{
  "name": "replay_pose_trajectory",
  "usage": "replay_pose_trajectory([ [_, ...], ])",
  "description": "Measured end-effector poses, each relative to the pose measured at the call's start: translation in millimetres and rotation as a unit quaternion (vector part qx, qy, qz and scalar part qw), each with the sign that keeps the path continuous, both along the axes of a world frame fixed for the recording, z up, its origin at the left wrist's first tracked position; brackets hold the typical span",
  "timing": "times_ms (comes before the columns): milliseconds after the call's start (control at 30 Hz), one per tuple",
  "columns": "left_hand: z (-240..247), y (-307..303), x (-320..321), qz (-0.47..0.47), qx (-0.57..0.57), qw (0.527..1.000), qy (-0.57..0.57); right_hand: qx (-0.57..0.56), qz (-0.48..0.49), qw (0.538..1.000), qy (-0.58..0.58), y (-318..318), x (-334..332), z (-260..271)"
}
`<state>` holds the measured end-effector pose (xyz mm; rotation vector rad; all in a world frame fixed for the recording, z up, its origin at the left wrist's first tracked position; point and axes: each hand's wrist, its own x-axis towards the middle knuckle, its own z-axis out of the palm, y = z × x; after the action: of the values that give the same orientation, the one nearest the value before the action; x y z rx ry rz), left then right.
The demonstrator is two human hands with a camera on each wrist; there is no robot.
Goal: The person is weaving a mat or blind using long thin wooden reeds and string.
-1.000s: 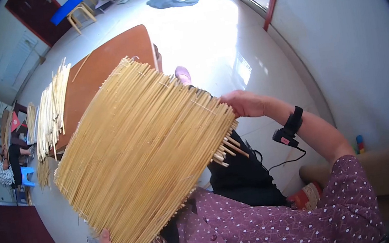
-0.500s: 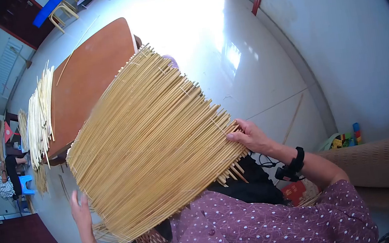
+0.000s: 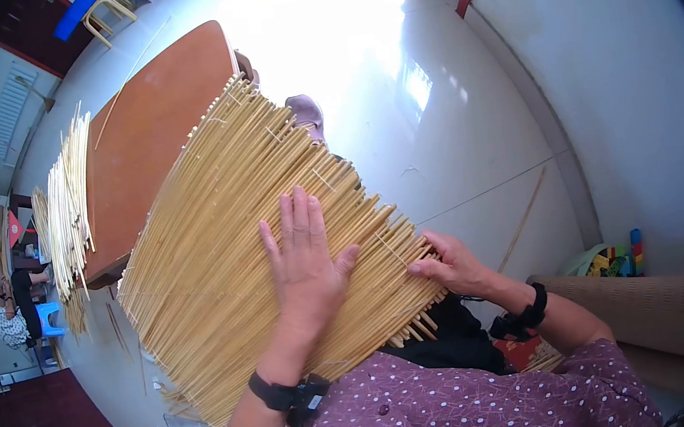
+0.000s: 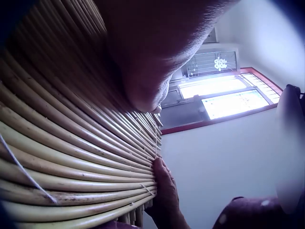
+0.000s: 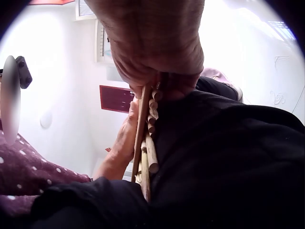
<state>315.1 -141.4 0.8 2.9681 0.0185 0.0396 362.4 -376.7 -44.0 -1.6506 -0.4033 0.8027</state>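
Note:
A wide mat of thin yellow-brown sticks [image 3: 219,264], bound with pale thread, lies tilted across the lap. The left hand [image 3: 305,261] rests flat on its upper face with fingers straight, right of its middle. At the mat's right edge the right hand [image 3: 451,266] pinches the stick ends, thumb on top and fingers beneath. In the left wrist view the mat [image 4: 71,157] fills the left side, with the right hand [image 4: 166,191] at its far edge. The right wrist view shows the right hand [image 5: 152,52] over the stick ends [image 5: 151,157]; its fingertips are partly hidden.
A brown table [image 3: 155,108] stands beyond the mat, with a bundle of pale sticks [image 3: 71,202] at its left. A beige woven seat [image 3: 648,303] and colourful toys [image 3: 616,262] are at the right. Another person [image 3: 9,322] sits at the far left near a blue stool [image 3: 48,319].
The left hand has left the mat's lower left edge and moved right onto its upper face. The right hand, with the mat's right edge, has moved lower; its thumb now lies on top.

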Motion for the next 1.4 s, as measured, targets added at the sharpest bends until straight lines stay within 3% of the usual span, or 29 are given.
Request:
replay_pose_trajectory([
  [67, -1, 0, 1, -0.011, 0.011, 1.0, 0.009, 0.042, 0.016, 0.994, 0.1, -2, 3, -3],
  [233, -2, -1, 5, -0.021, 0.019, 0.999, 0.022, 0.043, -0.067, 0.99, 0.119, 18, 64, 11],
  [367, 0, -1, 7, -0.026, 0.004, 0.999, 0.024, 0.012, -0.029, 0.997, 0.067, 84, 116, 29],
  [500, 2, -4, 7, -0.016, -0.011, 0.999, 0.03, -0.035, -0.013, 0.999, 0.015, 125, 111, 19],
  [700, 2, 0, 6, -0.02, -0.032, 0.999, 0.033, -0.089, -0.008, 0.988, -0.125, 125, 111, 16],
  [800, 0, 5, 5, -0.033, -0.044, 0.998, 0.022, -0.084, -0.018, 0.987, -0.139, 123, 108, 10],
  [867, -4, 15, 13, 0.005, -0.06, 0.997, -0.053, -0.085, -0.018, 0.986, -0.14, 124, 108, 11],
  [933, -6, 23, 25, 0.027, -0.028, 0.998, -0.051, -0.088, -0.02, 0.986, -0.141, 123, 107, 15],
  [1133, -1, 24, 30, 0.043, -0.009, 0.999, -0.032, -0.093, -0.03, 0.992, -0.084, 126, 109, 14],
  [1200, 2, 23, 30, 0.039, -0.014, 0.999, -0.03, -0.049, -0.05, 0.996, 0.062, 128, 111, 16],
  [1300, 3, 23, 30, 0.039, -0.025, 0.999, -0.03, -0.099, -0.037, 0.994, 0.034, 139, 132, 32],
  [1400, 3, 23, 31, 0.035, -0.036, 0.998, -0.027, -0.075, -0.039, 0.996, 0.038, 163, 142, 41],
])
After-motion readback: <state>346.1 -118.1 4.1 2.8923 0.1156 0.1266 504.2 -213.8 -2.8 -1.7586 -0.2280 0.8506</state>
